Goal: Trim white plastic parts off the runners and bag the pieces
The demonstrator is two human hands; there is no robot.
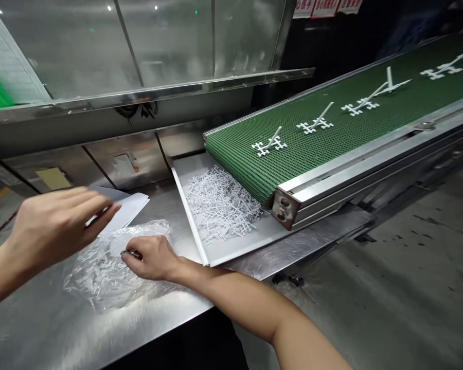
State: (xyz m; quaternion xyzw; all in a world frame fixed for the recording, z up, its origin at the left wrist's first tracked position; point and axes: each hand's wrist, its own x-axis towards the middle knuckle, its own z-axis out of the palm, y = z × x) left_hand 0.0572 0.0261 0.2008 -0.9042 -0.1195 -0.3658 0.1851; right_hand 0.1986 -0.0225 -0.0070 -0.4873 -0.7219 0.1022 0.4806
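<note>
The right hand (150, 257) pinches a dark piece (125, 253) over the clear bag (96, 282) on the surface (38, 324). The left hand (64, 221) hovers nearby, its grip unclear. White parts (224, 205) lie heaped in the tray (224, 252) below the belt (293, 146)

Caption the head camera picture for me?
Left hand raised, right hand over a plastic bag, beside white parts and a green conveyor.

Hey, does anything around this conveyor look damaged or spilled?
The conveyor's metal end bracket has brown patches that look like rust or grime, unlike its cleaner rail. Dark marks spot the floor to the right; whether they're wet, I can't tell. The small white pieces appear contained in the tray.
</note>
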